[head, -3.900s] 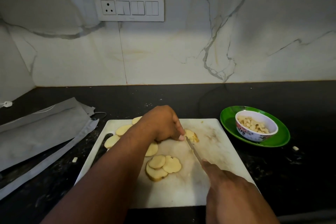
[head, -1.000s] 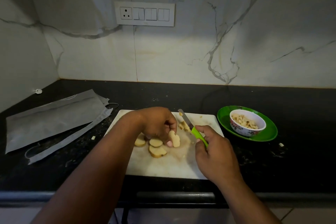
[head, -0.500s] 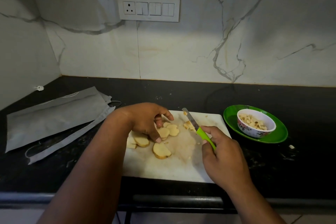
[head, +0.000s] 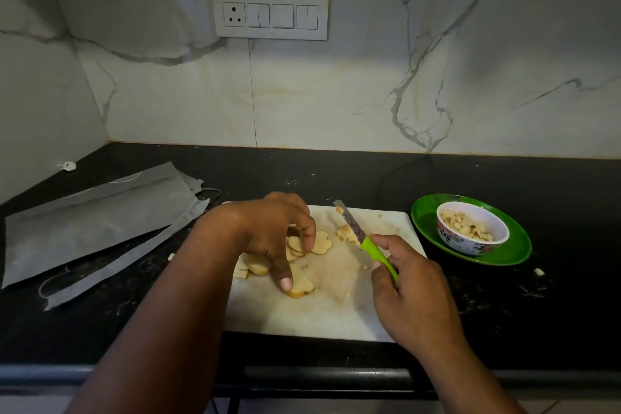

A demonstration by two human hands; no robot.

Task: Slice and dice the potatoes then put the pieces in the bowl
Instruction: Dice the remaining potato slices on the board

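So, quick rundown:

1. Left hand (head: pixel 272 232) sits mid-frame over the white cutting board (head: pixel 322 316), fingers curled down on the potato slices (head: pixel 304 245), thumb pressing the nearest slice (head: pixel 302 287). It covers part of the pile, so can't count slices.
2. Right hand (head: pixel 408 296) grips the knife (head: pixel 364 240) by its green handle, blade pointing to the upper left, tip up off the board. Handle end is hidden in the fist.
3. Small diced bit (head: pixel 346 233) lies right by the blade, partly behind it.
4. Bowl (head: pixel 472 228) w/ diced pieces sits on a green plate (head: pixel 433 225), right of the board.
5. Grey bag (head: pixel 97 212) lies flat at left on the black counter (head: pixel 554 185). Tiny white thing (head: pixel 69 165) in the far-left corner, too small to tell.
6. Both forearms are cut off at the bottom edge.
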